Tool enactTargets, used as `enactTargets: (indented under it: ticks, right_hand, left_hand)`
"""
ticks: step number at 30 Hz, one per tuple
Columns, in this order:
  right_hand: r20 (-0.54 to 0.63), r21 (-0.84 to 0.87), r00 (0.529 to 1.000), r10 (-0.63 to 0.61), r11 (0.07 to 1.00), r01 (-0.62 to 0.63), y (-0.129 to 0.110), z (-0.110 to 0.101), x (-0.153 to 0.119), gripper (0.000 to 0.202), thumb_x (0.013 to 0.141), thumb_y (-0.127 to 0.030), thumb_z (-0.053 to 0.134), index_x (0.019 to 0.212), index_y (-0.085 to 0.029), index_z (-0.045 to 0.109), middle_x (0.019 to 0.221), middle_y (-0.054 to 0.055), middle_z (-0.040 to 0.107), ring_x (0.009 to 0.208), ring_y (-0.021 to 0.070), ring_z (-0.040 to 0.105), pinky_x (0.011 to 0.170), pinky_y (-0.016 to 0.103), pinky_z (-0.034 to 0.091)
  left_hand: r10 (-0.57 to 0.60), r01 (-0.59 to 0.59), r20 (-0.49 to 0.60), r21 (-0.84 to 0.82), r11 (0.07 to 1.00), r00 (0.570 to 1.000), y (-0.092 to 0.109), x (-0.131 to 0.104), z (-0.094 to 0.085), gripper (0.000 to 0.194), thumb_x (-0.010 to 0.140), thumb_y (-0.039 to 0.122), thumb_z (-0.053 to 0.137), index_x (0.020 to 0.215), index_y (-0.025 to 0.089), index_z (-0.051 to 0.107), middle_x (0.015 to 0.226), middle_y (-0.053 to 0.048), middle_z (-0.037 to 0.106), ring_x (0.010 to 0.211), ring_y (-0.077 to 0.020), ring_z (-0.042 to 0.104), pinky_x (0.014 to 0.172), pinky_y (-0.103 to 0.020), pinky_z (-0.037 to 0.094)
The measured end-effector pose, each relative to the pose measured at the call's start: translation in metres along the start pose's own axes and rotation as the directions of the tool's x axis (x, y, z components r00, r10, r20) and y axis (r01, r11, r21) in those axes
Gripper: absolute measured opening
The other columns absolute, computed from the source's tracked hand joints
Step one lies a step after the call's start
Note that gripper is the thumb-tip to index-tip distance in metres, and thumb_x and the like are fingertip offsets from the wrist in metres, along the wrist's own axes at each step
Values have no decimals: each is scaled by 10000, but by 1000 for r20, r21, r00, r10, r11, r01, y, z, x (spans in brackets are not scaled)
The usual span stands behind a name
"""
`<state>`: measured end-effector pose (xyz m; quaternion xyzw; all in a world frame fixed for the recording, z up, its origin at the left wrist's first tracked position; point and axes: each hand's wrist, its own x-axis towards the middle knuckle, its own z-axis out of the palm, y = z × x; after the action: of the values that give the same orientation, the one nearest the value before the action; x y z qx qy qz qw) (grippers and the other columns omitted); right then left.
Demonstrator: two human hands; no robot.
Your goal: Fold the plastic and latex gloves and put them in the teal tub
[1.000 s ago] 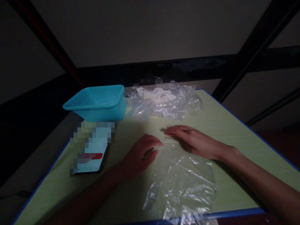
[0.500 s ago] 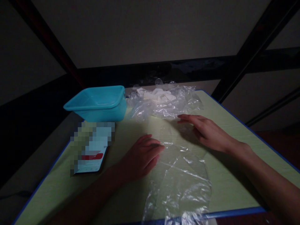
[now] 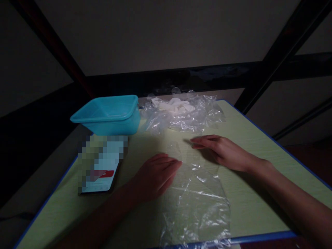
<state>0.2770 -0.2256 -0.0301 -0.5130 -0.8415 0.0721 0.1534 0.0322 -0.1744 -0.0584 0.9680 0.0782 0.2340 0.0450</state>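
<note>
Clear plastic sheet [image 3: 199,197] is in front of the turquoise tub [image 3: 114,128] and off to its right, so see-through I can barely trace its outline, and the bottom's cut off by the frame. Left hand [image 3: 158,174] is also right of the tub, right hand [image 3: 223,152] farther over. They're apart, fingers bunched; honestly can't tell if either's pinching the plastic. Phone [image 3: 103,183] just in front of the tub is mostly pixelated. Crumpled plastic [image 3: 186,121] right of the tub has unidentifiable white stuff [image 3: 176,105] in it.
</note>
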Motion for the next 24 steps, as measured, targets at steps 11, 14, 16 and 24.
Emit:
enactTargets:
  ticks: [11, 14, 16, 24]
  right_hand:
    - [5, -43, 998, -59, 997, 59, 2, 2, -1, 662, 698, 37, 395, 1334, -147, 405, 1301, 100, 522, 1166, 215, 504, 959, 406, 445]
    - [-23, -76, 1000, -4, 997, 2, 7, -7, -4, 567, 718, 5, 387, 1259, -118, 506, 1218, 103, 592, 1107, 241, 554, 935, 426, 462]
    - [-43, -89, 999, 27, 996, -31, 12, -10, -7, 456, 758, -43, 396, 1162, -113, 596, 1160, 112, 628, 1071, 257, 580, 904, 429, 483]
    - [34, -101, 997, 66, 993, -62, 22, -9, -12, 446, 808, -79, 405, 1207, -189, 571, 1172, 82, 626, 1004, 233, 623, 817, 383, 529]
  left_hand:
    - [-56, 58, -63, 21, 998, 996, 1, 1, 1, 225, 862, 132, 402, 1018, 117, 563, 899, -99, 680, 796, -187, 621, 758, -362, 499]
    - [-145, 145, -38, 21, 989, 989, -1, 0, 2, 255, 866, 158, 409, 1077, 114, 544, 1013, -117, 659, 910, -207, 605, 823, -391, 483]
    - [-207, 207, -8, 20, 978, 978, -3, -1, 3, 286, 869, 172, 408, 1126, 120, 523, 1076, -120, 639, 977, -215, 586, 880, -420, 460]
    - [-299, 299, 8, 20, 954, 954, -6, -1, 4, 292, 876, 175, 387, 1128, 122, 526, 1073, -116, 646, 980, -217, 591, 916, -450, 444]
